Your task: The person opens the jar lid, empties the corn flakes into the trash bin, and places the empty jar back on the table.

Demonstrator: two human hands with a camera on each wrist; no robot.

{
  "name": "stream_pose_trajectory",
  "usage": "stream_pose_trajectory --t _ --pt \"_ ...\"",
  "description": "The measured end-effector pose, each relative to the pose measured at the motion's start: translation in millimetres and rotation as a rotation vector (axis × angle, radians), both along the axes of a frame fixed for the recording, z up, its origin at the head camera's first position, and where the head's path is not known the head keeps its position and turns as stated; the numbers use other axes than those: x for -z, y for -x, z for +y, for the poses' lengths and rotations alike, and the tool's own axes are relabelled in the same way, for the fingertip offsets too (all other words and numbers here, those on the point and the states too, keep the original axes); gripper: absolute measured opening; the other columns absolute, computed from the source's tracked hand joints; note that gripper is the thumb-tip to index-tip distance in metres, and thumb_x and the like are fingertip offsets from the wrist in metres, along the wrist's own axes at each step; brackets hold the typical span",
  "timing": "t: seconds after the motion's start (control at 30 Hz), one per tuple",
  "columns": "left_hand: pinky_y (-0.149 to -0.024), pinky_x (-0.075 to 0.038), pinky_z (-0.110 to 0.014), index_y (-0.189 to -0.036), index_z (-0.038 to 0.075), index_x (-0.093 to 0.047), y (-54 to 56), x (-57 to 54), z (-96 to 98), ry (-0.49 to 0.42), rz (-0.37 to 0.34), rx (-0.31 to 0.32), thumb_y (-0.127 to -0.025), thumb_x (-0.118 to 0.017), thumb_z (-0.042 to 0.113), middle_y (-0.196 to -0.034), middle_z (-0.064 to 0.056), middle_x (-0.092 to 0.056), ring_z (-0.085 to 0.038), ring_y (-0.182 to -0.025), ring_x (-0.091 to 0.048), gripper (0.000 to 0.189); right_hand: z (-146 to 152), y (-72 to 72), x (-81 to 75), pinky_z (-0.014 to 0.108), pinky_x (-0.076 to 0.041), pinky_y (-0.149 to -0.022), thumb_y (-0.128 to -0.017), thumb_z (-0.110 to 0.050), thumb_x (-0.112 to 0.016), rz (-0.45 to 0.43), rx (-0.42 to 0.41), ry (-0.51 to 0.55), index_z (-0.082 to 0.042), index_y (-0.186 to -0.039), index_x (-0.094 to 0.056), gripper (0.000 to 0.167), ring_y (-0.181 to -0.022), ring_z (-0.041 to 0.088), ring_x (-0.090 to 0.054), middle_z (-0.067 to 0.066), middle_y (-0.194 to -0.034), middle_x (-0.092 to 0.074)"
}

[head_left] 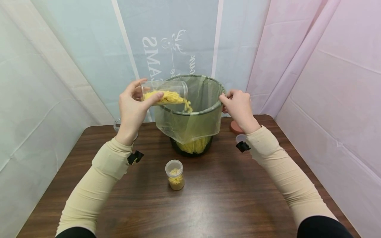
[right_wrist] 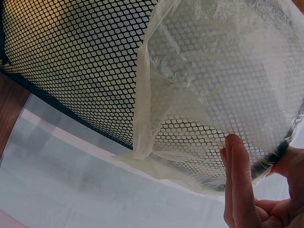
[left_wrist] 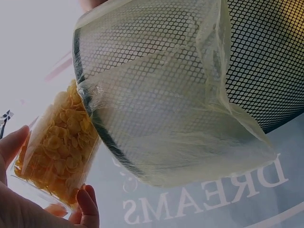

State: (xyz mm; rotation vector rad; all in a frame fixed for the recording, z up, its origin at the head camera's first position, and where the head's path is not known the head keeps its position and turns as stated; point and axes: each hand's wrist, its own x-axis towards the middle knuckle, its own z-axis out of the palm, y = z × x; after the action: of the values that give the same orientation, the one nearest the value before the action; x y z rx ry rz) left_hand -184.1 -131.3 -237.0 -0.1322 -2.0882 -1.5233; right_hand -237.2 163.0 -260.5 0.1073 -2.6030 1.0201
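My left hand (head_left: 131, 109) grips a clear jar (head_left: 163, 86) tipped on its side, its mouth over the near rim of a mesh wastebasket (head_left: 191, 148). Yellow flakes (head_left: 168, 97) lie along the jar's lower side, and some spill from the mouth into the basket. A thin yellow-green bag (head_left: 187, 127) lines the basket and folds down over its outside. At the basket's right rim, my right hand (head_left: 238, 107) pinches the bag-covered edge. The right wrist view shows its fingers (right_wrist: 240, 175) against the outside of the bag. What lies at the basket's bottom is mostly hidden.
A small clear jar (head_left: 175, 180) with yellow pieces inside stands on the brown table (head_left: 143, 205) before the basket. Behind my left wrist is another clear container (head_left: 117, 123), partly hidden. A reddish lid (head_left: 235, 127) and a clear lid (head_left: 240, 138) lie near my right wrist.
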Motion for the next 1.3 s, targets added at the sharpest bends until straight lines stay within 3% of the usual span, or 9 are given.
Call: stream_pose_trajectory --t 0.17,0.3,0.47,0.73,0.93,1.3 --pt "-0.078 -0.044 -0.026 -0.124 0.023 -0.061 0.6 1.8 -0.8 -0.013 -0.042 -0.010 -0.069 -0.082 0.042 -0.109 -0.011 -0.067 -0.014 -0.089 -0.058 0.061 0 1.3 1.5 0.028 -0.049 -0.062 -0.088 -0.031 -0.049 -0.001 0.004 -0.005 -0.008 -0.079 -0.064 0.029 -0.058 0.021 -0.069 0.009 -0.068 -0.071" --pt "-0.075 -0.044 -0.026 -0.124 0.021 -0.061 1.1 0.9 -0.3 -0.030 -0.067 -0.023 -0.069 -0.081 0.047 -0.102 -0.005 -0.068 -0.014 -0.088 -0.059 0.063 1 2.4 1.8 0.029 -0.050 -0.062 -0.088 -0.033 -0.048 -0.006 0.007 -0.001 -0.009 -0.079 -0.063 0.030 -0.059 0.022 -0.070 0.007 -0.067 -0.071" --pt "-0.072 -0.043 -0.026 -0.123 0.020 -0.061 1.9 -1.7 0.1 -0.032 -0.077 -0.033 -0.069 -0.080 0.049 -0.092 0.004 -0.067 -0.013 -0.085 -0.059 0.064 1 2.7 0.9 0.028 -0.050 -0.061 -0.088 -0.033 -0.048 -0.005 0.007 -0.002 -0.009 -0.079 -0.063 0.030 -0.060 0.023 -0.070 0.007 -0.067 -0.071" --pt "-0.075 -0.044 -0.025 -0.122 0.020 -0.061 1.1 -2.9 0.5 -0.014 -0.078 -0.034 -0.069 -0.079 0.050 -0.093 0.003 -0.067 -0.012 -0.086 -0.059 0.064 0 2.4 1.3 0.025 -0.050 -0.056 -0.087 -0.032 -0.049 -0.010 0.011 0.007 -0.009 -0.079 -0.063 0.028 -0.054 0.014 -0.067 0.006 -0.068 -0.071" --pt "-0.072 -0.043 -0.026 -0.123 0.021 -0.061 1.4 -4.9 0.7 -0.006 -0.061 -0.040 -0.069 -0.080 0.048 -0.092 0.004 -0.067 -0.013 -0.086 -0.058 0.063 1 2.2 1.4 0.028 -0.051 -0.062 -0.088 -0.033 -0.048 -0.011 0.011 0.003 -0.009 -0.078 -0.063 0.030 -0.061 0.023 -0.070 0.007 -0.067 -0.071" --pt "-0.072 -0.046 -0.025 -0.127 0.029 -0.060 0.4 -10.0 1.1 0.051 -0.041 -0.066 -0.066 -0.081 0.049 -0.111 -0.009 -0.065 -0.014 -0.092 -0.057 0.067 2 3.5 2.0 0.029 -0.050 -0.061 -0.088 -0.032 -0.049 0.002 0.003 -0.005 -0.009 -0.079 -0.064 0.029 -0.056 0.019 -0.069 0.006 -0.066 -0.070"
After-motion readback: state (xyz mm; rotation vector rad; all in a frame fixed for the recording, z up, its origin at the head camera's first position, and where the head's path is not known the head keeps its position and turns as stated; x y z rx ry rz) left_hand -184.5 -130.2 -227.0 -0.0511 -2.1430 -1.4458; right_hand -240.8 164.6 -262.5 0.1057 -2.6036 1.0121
